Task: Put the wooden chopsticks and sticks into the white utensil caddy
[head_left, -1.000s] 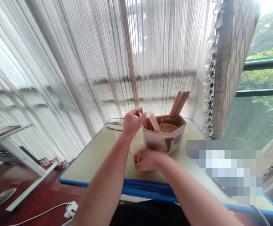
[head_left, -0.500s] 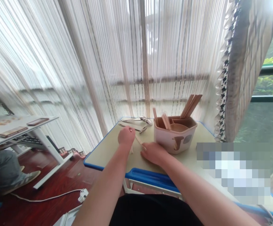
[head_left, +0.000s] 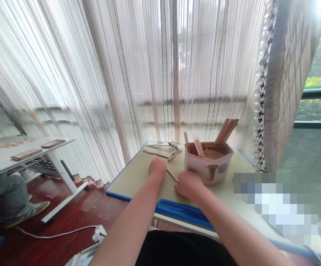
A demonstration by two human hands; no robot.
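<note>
Near the middle of the cream table [head_left: 138, 173], a thin wooden chopstick [head_left: 172, 175] runs slantwise between my two hands. My left hand [head_left: 157, 166] is closed around its far end. At its near end, my right hand [head_left: 190, 184] is closed too, its fingertips low by the tabletop. Most of the stick inside each fist is hidden, and I cannot tell whether a second one lies with it. Just right of my right hand stands a white and brown utensil caddy [head_left: 208, 167] with wooden sticks [head_left: 226, 132] leaning out. Beyond my left hand lie metal utensils [head_left: 174, 147].
Blue edging [head_left: 182, 211] borders the table's near side. A sheer curtain [head_left: 149, 74] hangs behind it. Leftward is a white table [head_left: 0, 162] with a seated person's leg [head_left: 5, 197] below. A white cable [head_left: 58, 233] and plug [head_left: 99, 233] lie on the floor.
Both hands have shifted slightly toward me. The stick that pointed down below my left hand no longer shows; one stick now spans both hands. The view has turned a little left.
</note>
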